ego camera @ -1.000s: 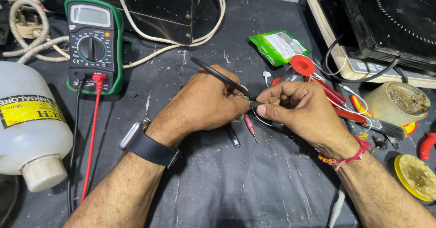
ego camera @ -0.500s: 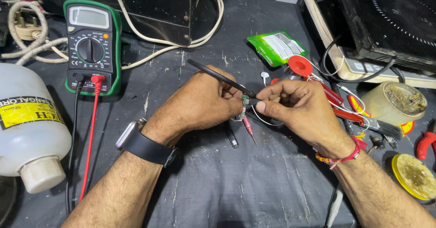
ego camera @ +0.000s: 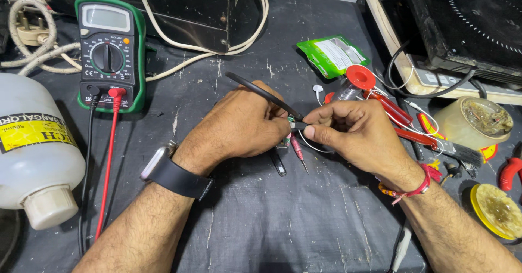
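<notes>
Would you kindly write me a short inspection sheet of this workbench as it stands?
Surface: dark bench, scratched.
Job's things: black tweezers in left hand; small part pinched by right hand.
Clutter: red probe, green packet, solder spool, white bottle.
Grips: both hands closed.
Cables: red lead plugged into multimeter; white cord.
Surroundings: metal box.

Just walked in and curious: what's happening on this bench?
A person is working at a dark bench. The left hand holds a thin black tool, its tip at a small part pinched by the right hand. A red probe lies beneath the hands. A green multimeter sits at upper left, leads plugged in.
</notes>
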